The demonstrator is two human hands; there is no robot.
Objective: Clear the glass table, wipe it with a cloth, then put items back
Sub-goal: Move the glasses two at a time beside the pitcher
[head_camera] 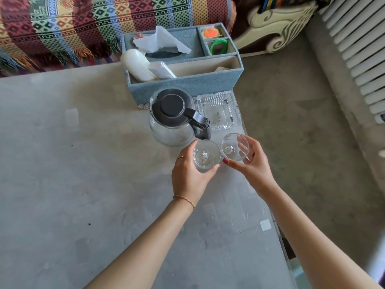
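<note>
Glasses in both my hands, over the glass table [83, 163].
My left hand [188, 176] wraps one glass [205, 156]; my right hand [253, 163] grips the other glass [232, 148], beside the kettle [174, 117].

You are looking through a single wide-angle camera worn on your head, aimed forward and steeply down over the clear glass surface [83, 163]. Your two bare forearms rise from the bottom edge, so the lens sits close above them. The far end of the view reaches the striped woven sofa throw [93, 21] at the top edge; the white slatted radiator [358, 44] bends along the right edge under lens distortion. No second view overlaps this one.
</note>
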